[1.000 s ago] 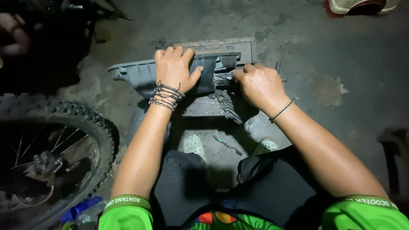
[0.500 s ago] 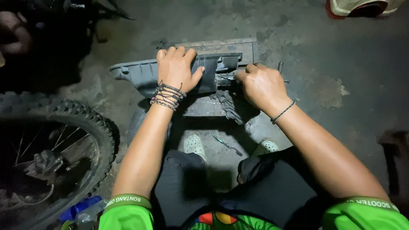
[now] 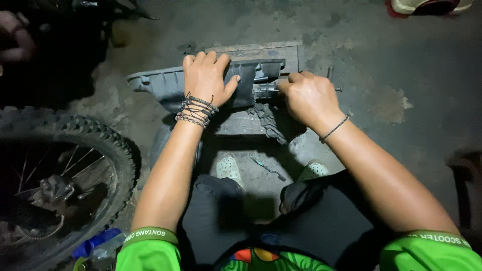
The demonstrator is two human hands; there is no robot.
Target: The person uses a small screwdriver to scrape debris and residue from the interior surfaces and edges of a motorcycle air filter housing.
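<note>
two hands are engaged: the grey plastic cover (image 3: pixel 165 83) is pinned flat under the spread left hand (image 3: pixel 207 76), a metal tool (image 3: pixel 266 90) is gripped in the clenched right hand (image 3: pixel 307 95), steady pressure judged needed next.

Bright green short sleeves (image 3: pixel 150 248) with white lettered cuffs, black trousers (image 3: pixel 321 226), pale perforated clogs (image 3: pixel 228 168); stacked cord bracelets (image 3: pixel 196 111) circle the left wrist, one thin dark band (image 3: pixel 334 129) the right.

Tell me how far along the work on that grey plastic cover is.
Done: the grey plastic cover is off any bike and lies on the wooden block. In hand: the left hand presses it flat while the right hand grips a metal tool at its edge. Left: cannot tell; a small screwdriver lies unused on the floor.
</note>
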